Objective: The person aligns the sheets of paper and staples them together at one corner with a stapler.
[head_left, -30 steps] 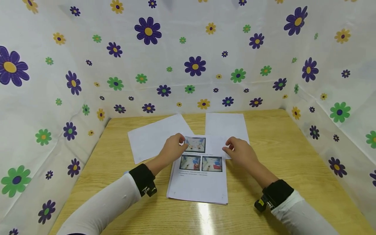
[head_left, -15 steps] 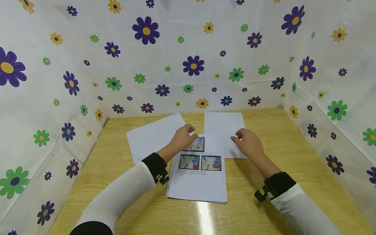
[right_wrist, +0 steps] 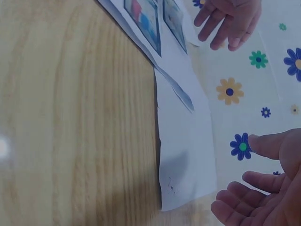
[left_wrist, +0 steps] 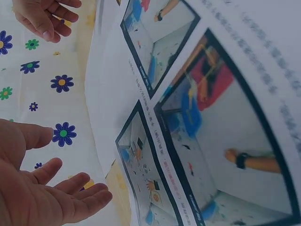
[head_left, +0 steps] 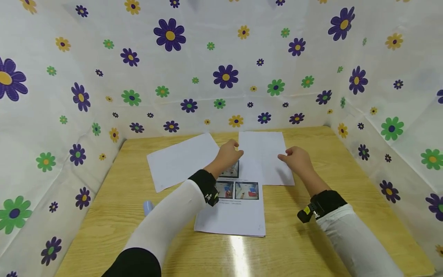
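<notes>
Beneath the left hand (head_left: 228,156) and toward the person from it lies the printed stack (head_left: 238,215), its pictures (head_left: 247,191) partly hidden by that hand and its black wrist strap (head_left: 204,184). Thumb and fingers of the left hand stand apart, loosely bent around air. Across from it, the right hand (head_left: 300,161) is likewise spread, thumb clear of the fingers, its tips over the right edge of the plain back sheet (head_left: 270,165). That sheet lies between the two hands, partly covered by the stack. Left of the left hand, another white sheet (head_left: 180,161) lies slantwise on the wooden table (head_left: 121,215). Nearer the person, a light-blue object (head_left: 148,207) shows beside the left sleeve (head_left: 169,219); what it is cannot be told.
</notes>
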The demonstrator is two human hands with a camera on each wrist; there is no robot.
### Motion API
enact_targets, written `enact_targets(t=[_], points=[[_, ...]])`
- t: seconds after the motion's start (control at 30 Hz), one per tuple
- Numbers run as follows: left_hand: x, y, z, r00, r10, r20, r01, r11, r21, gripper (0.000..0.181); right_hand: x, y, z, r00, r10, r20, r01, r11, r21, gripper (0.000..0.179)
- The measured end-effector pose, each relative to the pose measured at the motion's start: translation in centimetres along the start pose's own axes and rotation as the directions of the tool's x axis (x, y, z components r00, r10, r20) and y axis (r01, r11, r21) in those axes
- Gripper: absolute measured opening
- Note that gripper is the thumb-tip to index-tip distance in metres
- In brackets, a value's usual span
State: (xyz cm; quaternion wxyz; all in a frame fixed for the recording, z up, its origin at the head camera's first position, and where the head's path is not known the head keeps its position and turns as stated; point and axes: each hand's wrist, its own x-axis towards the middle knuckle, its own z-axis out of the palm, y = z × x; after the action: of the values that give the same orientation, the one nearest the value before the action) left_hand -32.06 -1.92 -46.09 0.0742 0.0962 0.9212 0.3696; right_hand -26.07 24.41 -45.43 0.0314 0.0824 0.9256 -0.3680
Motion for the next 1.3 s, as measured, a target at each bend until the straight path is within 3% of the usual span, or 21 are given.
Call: enact_targets(t=[0.23,0.33,0.47,0.63,0.9,1.13,1.3], points=[[1.7,1.0,-0.1,0.997,-0.064,-0.054,0.061,0.997,-0.05,0.042,0.8,0.3,-0.1,0.996,0.085,0.036,-0.088,0.994,0.07,0.067],[2.4,1.4,0.1,0.995,-0.066,-0.07,0.064,0.997,-0.03,0.043,0.9,0.5,0.0,0.99,0.131,0.046,-0.135,0.984,0.115,0.071],[3.0,1.7,0.6,0.997,-0.056,-0.046,0.056,0.998,-0.011,0.043,1.0,0.9,0.0,0.98,0.191,0.059,-0.199,0.966,0.163,0.075],[3.3,1.4,1.1,0.996,-0.087,-0.023,0.088,0.996,0.027,0.041,1.3,1.2,0.1,0.969,0.23,0.089,-0.244,0.948,0.205,0.075],[3.7,1.3,1.2,0.997,-0.075,-0.035,0.076,0.997,0.015,0.04,2.3,1.7,-0.2,0.964,0.263,0.045,-0.267,0.949,0.169,0.066],[4.1,1.1,1.4,0.979,-0.202,-0.022,0.198,0.973,-0.114,0.063,2.8,1.5,-0.1,0.948,0.311,0.063,-0.317,0.931,0.182,0.064],[4.3,1.0,1.5,0.97,-0.24,-0.031,0.234,0.964,-0.122,0.064,2.7,1.3,0.2,0.95,0.302,0.08,-0.311,0.934,0.178,0.063]])
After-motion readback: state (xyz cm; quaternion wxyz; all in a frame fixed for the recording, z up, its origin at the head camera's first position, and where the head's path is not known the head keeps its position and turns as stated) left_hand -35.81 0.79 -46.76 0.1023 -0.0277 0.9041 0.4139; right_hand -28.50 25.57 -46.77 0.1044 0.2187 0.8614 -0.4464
